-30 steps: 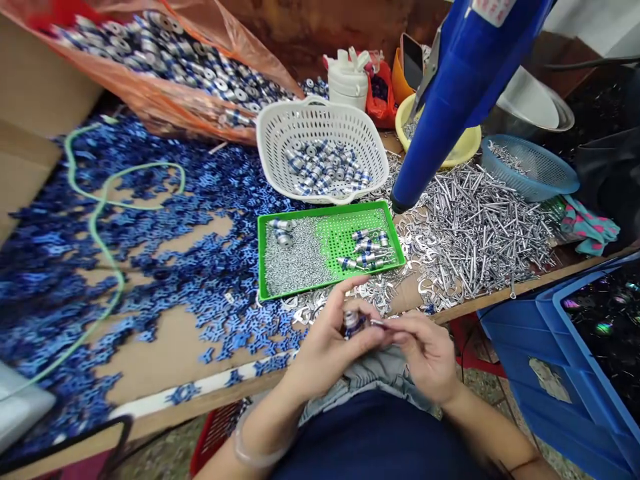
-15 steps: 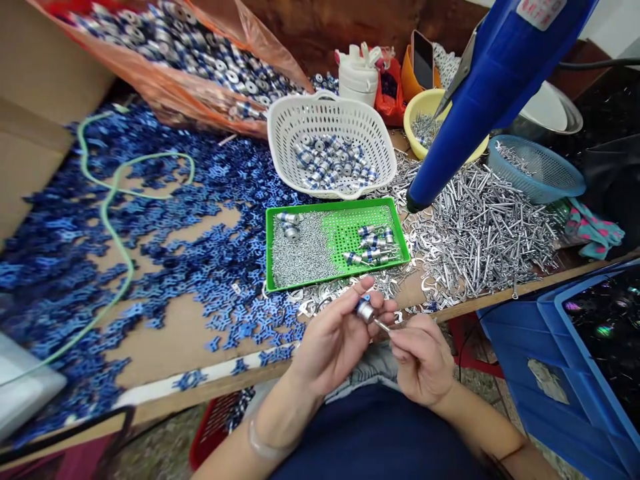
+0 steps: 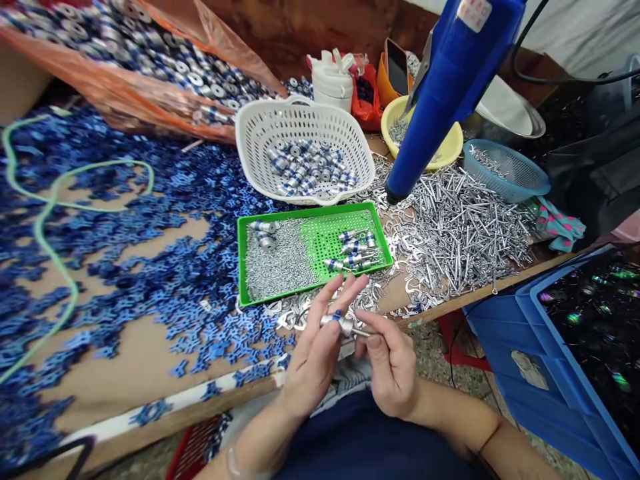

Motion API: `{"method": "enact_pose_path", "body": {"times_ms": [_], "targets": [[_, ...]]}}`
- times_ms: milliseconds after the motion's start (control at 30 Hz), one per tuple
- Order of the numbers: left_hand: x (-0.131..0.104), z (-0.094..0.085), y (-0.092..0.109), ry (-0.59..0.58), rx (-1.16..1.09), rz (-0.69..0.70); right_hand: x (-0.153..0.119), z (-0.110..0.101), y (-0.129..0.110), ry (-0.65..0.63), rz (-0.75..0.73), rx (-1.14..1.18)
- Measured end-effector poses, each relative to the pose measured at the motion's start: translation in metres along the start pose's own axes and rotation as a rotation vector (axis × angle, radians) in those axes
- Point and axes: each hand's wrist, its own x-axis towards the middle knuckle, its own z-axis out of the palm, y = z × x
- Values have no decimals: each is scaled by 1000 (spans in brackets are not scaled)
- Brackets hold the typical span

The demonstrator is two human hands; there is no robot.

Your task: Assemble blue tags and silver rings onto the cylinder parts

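Note:
A silver cylinder with a blue band (image 3: 344, 325) lies in my left hand (image 3: 317, 347), its thumb pressed on the near end and two fingers stretched up. From the cylinder's right end sticks a thin metal rod (image 3: 361, 333). My right hand (image 3: 393, 367) has its thumb and index finger at this rod. Just beyond my hands stands a green tray (image 3: 280, 293), holding many tiny metal pieces (image 3: 280, 260) on the left and several blue-banded cylinders with rods (image 3: 356, 250) on the right.
A white basket (image 3: 305, 110) of cylinders stands behind the tray. Blue Y-shaped parts (image 3: 200, 267) cover the left; metal rods (image 3: 470, 227) heap at right. A blue tool (image 3: 430, 107) hangs above. Blue crate (image 3: 530, 360) sits lower right.
The view has shifted, so the table things appear further left. The cylinder has turned from slanted to nearly level, and my left thumb now presses on it. My right index finger has stretched out towards the cylinder.

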Motion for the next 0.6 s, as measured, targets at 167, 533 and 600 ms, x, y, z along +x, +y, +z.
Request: {"method": "enact_pose_path", "body": {"times_ms": [167,533,600], "targets": [[-6,5,-6,24,-11,111,-4,9,-1,38,48,116],[-14,-5,28,-53,309,327,10,0,-4,-390,419,487],[-21,-3,37,15,268,181,12,5,-2,-493,524,609]]}}
